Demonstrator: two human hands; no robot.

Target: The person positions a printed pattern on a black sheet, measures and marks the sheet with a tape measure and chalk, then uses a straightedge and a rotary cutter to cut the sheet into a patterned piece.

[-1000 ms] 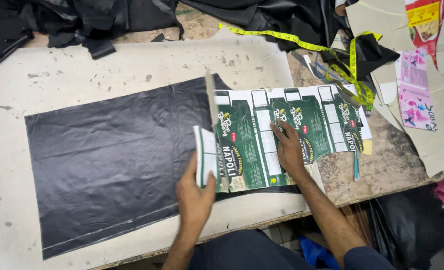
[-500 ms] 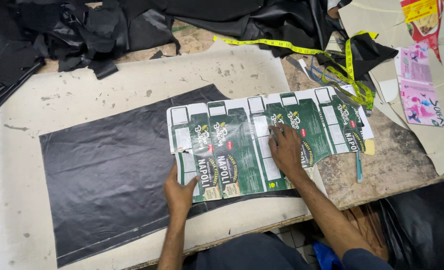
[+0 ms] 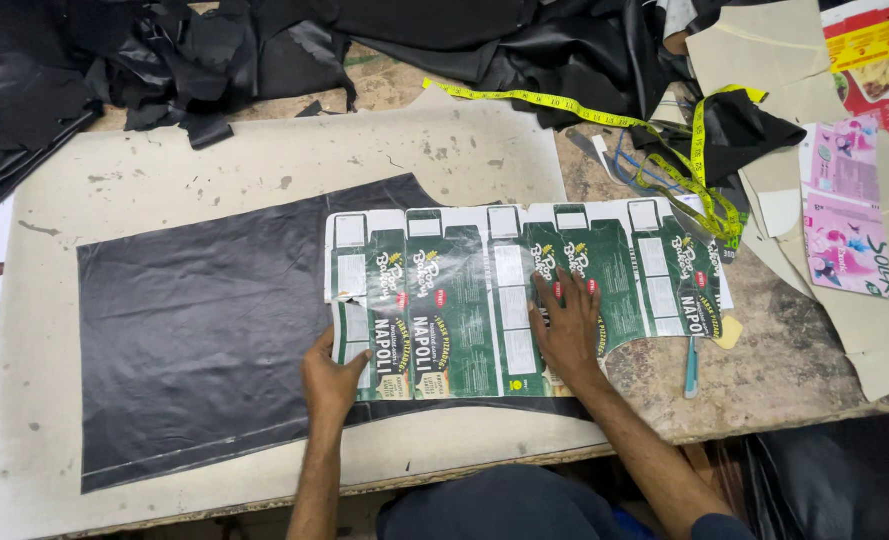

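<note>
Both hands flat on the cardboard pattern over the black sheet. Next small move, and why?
Probably press the left hand down and outward: the cardboard pattern shows a torn, creased left edge there, while the right hand pins its middle on the black sheet.

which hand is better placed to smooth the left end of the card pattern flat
Left. The left hand already rests on the card pattern's left lower edge, over the black sheet. The right hand lies flat near the pattern's middle, probably better kept there as an anchor.
</note>
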